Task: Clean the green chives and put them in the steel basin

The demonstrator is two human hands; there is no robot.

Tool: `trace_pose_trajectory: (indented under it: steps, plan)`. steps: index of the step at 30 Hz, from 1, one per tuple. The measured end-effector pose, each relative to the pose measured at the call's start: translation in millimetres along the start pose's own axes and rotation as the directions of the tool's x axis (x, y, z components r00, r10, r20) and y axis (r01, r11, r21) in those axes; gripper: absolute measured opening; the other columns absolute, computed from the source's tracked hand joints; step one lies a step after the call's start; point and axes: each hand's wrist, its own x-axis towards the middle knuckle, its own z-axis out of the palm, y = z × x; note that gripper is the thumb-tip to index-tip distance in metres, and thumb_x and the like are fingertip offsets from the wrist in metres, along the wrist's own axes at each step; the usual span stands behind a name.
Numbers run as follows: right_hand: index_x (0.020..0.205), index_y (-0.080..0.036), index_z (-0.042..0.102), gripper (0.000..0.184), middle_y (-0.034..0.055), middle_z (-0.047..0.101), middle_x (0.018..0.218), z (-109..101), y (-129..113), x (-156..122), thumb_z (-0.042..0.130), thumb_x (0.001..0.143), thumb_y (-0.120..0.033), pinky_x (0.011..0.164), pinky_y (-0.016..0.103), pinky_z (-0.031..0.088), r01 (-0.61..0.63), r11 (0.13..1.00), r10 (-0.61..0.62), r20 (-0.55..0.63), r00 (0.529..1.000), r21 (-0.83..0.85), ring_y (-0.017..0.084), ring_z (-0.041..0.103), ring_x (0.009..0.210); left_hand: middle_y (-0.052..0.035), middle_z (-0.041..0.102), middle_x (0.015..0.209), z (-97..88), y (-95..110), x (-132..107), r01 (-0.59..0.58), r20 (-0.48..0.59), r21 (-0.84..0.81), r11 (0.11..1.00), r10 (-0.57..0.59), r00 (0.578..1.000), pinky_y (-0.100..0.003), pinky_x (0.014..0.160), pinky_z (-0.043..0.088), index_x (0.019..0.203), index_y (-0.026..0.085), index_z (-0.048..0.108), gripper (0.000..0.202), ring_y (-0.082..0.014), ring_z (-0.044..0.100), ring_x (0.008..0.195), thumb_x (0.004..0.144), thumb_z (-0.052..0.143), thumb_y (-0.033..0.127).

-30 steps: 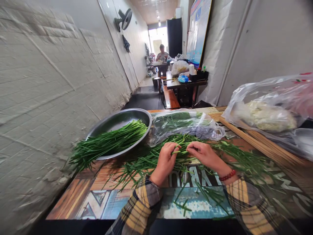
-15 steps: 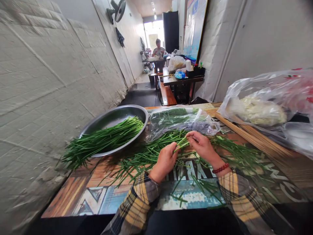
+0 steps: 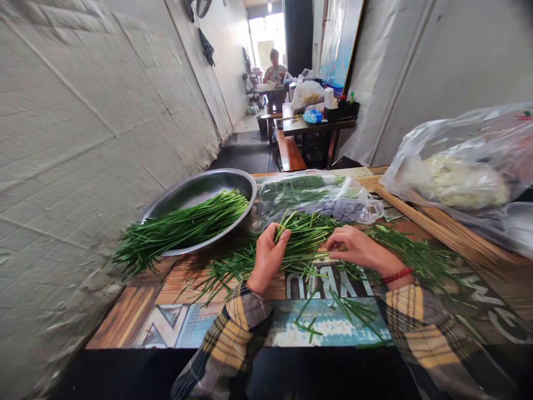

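My left hand (image 3: 268, 255) is closed around a few garlic chives (image 3: 283, 221), whose pale stem ends stick up past the thumb. Just right of it, a loose pile of garlic chives (image 3: 308, 230) spreads over the table. At the pile's right end is my right hand (image 3: 353, 247), its fingers curled and drawn together beside the stem ends; what they pinch, if anything, is too small to make out. To the left, a metal basin (image 3: 200, 180) holds a neat bundle of chives (image 3: 187, 225), leaves hanging over the rim.
Behind the pile lies a clear plastic bag of chives (image 3: 303, 191). Wooden skewers (image 3: 441, 228) and a bag with pale contents (image 3: 462, 180) are at the right. Trimmed bits (image 3: 353, 311) lie at the front. A person (image 3: 275, 72) sits far back.
My hands have moved apart: the left a little left with its chives, the right away from the stems and slightly right. The view has tilted down slightly.
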Motion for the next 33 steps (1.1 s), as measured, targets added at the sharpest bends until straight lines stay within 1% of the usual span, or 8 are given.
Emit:
trace_pose_trajectory:
  steps: [3, 7, 11, 16, 21, 24, 27, 33]
  plan:
    - [0.076, -0.022, 0.068, 0.005, 0.0023, 0.067, 0.080, 2.5, -0.5, -0.1, 0.065, 0.077, -0.019, 0.075, 0.031, 0.041, 0.000, 0.999, 0.000, 0.002, 1.000, -0.047, 0.018, 0.058, 0.080, 0.0046, 0.042, 0.064, -0.4, -0.7, -0.1, 0.010, 0.008, -0.010, 1.000, -0.010, 1.000, -0.022, 0.062, 0.032, 0.069, 0.018, 0.047, 0.029, -0.0102, 0.039, 0.063, 0.091, 0.045, 0.036]
    - [0.079, -0.020, 0.064, 0.012, 0.0025, 0.066, 0.081, 1.2, -11.6, 3.1, 0.055, 0.086, -0.025, 0.072, 0.029, 0.043, -0.041, 0.992, 0.050, -0.071, 0.996, 0.122, 0.017, 0.058, 0.078, 0.0023, 0.052, 0.069, -0.6, 1.3, -1.7, 0.006, 0.063, -0.057, 0.998, -0.002, 0.998, -0.023, 0.066, 0.036, 0.076, 0.017, 0.057, 0.030, -0.0116, 0.047, 0.067, 0.093, 0.043, 0.037]
    - [0.083, -0.020, 0.062, 0.016, 0.0014, 0.065, 0.080, 6.9, -23.8, 9.4, 0.052, 0.089, -0.031, 0.068, 0.027, 0.045, -0.062, 0.953, 0.115, -0.163, 0.980, 0.297, 0.016, 0.058, 0.075, -0.0008, 0.060, 0.075, 1.4, 2.1, -4.0, -0.044, 0.090, -0.080, 0.996, 0.052, 0.995, -0.024, 0.070, 0.040, 0.080, 0.016, 0.062, 0.027, -0.0142, 0.054, 0.074, 0.092, 0.046, 0.034]
    - [0.078, -0.019, 0.064, 0.019, 0.0021, 0.066, 0.077, 22.8, -34.0, 17.8, 0.054, 0.088, -0.032, 0.067, 0.027, 0.046, -0.013, 0.949, 0.090, -0.232, 0.969, 0.314, 0.016, 0.059, 0.072, -0.0037, 0.061, 0.079, 4.9, -0.7, -6.5, -0.162, 0.100, -0.011, 0.987, 0.163, 0.982, -0.026, 0.072, 0.041, 0.079, 0.016, 0.061, 0.024, -0.0157, 0.054, 0.077, 0.092, 0.046, 0.029]
    - [0.075, -0.019, 0.064, 0.019, 0.0023, 0.065, 0.074, 35.1, -40.6, 23.8, 0.055, 0.087, -0.030, 0.068, 0.027, 0.045, 0.046, 0.963, 0.050, -0.346, 0.937, 0.265, 0.016, 0.059, 0.070, -0.0045, 0.065, 0.085, 9.7, -3.8, -12.0, -0.231, 0.279, 0.100, 0.968, 0.195, 0.940, -0.027, 0.075, 0.040, 0.087, 0.018, 0.063, 0.020, -0.0174, 0.055, 0.083, 0.093, 0.046, 0.028]
    - [0.074, -0.019, 0.063, 0.021, 0.0021, 0.064, 0.072, 37.0, -40.9, 24.8, 0.055, 0.088, -0.033, 0.065, 0.027, 0.044, 0.025, 0.967, 0.074, -0.377, 0.923, 0.252, 0.016, 0.057, 0.068, -0.0028, 0.062, 0.079, 11.9, -6.7, -13.2, -0.231, 0.376, 0.160, 0.960, 0.158, 0.913, -0.026, 0.069, 0.037, 0.081, 0.018, 0.060, 0.017, -0.0166, 0.053, 0.078, 0.091, 0.048, 0.027]
    - [0.081, -0.020, 0.063, 0.020, 0.0006, 0.062, 0.072, 35.3, -39.8, 23.4, 0.051, 0.090, -0.034, 0.064, 0.026, 0.043, 0.010, 0.950, 0.120, -0.392, 0.912, 0.313, 0.015, 0.056, 0.067, -0.0009, 0.055, 0.072, 12.7, -7.1, -11.2, -0.195, 0.402, 0.170, 0.966, 0.113, 0.909, -0.025, 0.064, 0.033, 0.070, 0.017, 0.052, 0.023, -0.0150, 0.049, 0.071, 0.090, 0.047, 0.028]
    - [0.096, -0.021, 0.059, 0.020, -0.0031, 0.051, 0.066, 28.6, -36.8, 18.6, 0.044, 0.093, -0.034, 0.057, 0.024, 0.037, -0.035, 0.924, 0.227, -0.474, 0.851, 0.380, 0.013, 0.047, 0.059, 0.0024, 0.045, 0.065, 14.1, -1.7, -7.1, -0.111, 0.441, 0.021, 0.994, 0.091, 0.893, -0.024, 0.062, 0.030, 0.067, 0.017, 0.047, 0.032, -0.0123, 0.043, 0.065, 0.094, 0.039, 0.034]
